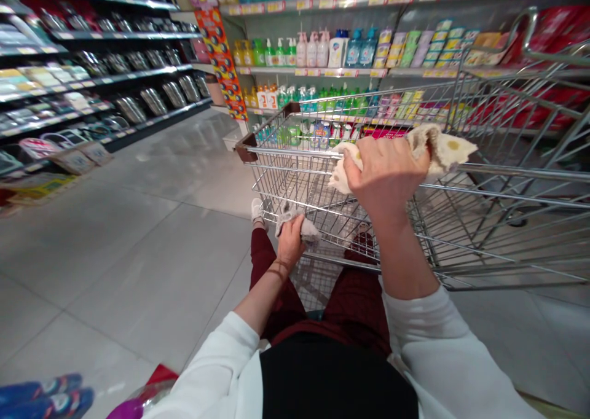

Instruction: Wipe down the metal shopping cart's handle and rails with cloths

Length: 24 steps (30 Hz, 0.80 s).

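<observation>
A metal wire shopping cart [286, 152] stands in front of me on a shop floor. My right hand [387, 176] is closed on a cream cloth [442, 145] and presses it on the cart's top rail. Lower down, my left hand [291, 239] is closed on a grey cloth [308, 230] against the wire side of the cart, near its bottom edge. Both sleeves are white, and my dark red trousers show below the cart.
Shelves of bottles [318, 50] line the back wall behind the cart. Dark shelves with metal pots [152, 96] run along the left. A grey tiled floor [138, 222] spreads to the left. Coloured items [46, 394] lie at the bottom left.
</observation>
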### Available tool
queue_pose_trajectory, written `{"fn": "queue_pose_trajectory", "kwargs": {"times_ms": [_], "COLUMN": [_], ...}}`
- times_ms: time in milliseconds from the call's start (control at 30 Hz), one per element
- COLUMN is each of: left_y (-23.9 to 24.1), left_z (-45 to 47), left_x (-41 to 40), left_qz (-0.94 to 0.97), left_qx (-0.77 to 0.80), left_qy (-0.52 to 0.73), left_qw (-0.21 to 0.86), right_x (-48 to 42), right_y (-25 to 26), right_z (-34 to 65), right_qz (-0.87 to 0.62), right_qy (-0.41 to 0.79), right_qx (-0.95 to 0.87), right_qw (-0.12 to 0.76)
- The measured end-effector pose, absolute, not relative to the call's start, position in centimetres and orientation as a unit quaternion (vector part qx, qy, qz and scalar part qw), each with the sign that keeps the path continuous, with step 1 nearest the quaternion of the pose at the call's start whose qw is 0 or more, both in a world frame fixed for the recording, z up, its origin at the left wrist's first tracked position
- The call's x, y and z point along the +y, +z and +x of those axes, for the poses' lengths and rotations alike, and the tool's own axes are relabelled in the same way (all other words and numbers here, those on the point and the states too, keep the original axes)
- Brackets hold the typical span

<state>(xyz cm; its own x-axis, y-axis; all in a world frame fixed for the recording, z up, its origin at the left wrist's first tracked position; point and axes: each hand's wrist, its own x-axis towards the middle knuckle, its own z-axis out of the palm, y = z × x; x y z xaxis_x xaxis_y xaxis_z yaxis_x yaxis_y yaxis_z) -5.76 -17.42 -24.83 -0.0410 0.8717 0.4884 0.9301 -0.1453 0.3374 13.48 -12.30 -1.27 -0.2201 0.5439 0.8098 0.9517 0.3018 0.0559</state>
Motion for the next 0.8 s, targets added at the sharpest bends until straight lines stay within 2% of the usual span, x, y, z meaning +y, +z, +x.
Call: {"fn": "queue_pose_trajectory", "kwargs": {"times_ms": [267,600,800], "left_y": [-20.5,-26.2,-25.4], "left_z": [-3.9,-3.8,-3.7], "left_x": [-16.8,-15.7,-16.8], "left_qz": [-0.696,-0.744,-0.732], "left_qx": [-0.542,-0.626,-0.642], "left_qy": [-0.45,-0.231,-0.226], "left_qw": [0.14,0.029,0.033], "right_x": [-12.8,-12.7,-12.5], "right_y": [-0.9,-1.0,-1.3], "right_z": [13.5,13.3,13.2], "right_qz": [-0.525,-0.523,-0.517], "right_qy": [-0.244,-0.246,-0.276], "right_qx": [-0.743,-0.736,-0.721], "right_qw": [0.337,0.354,0.369]}}
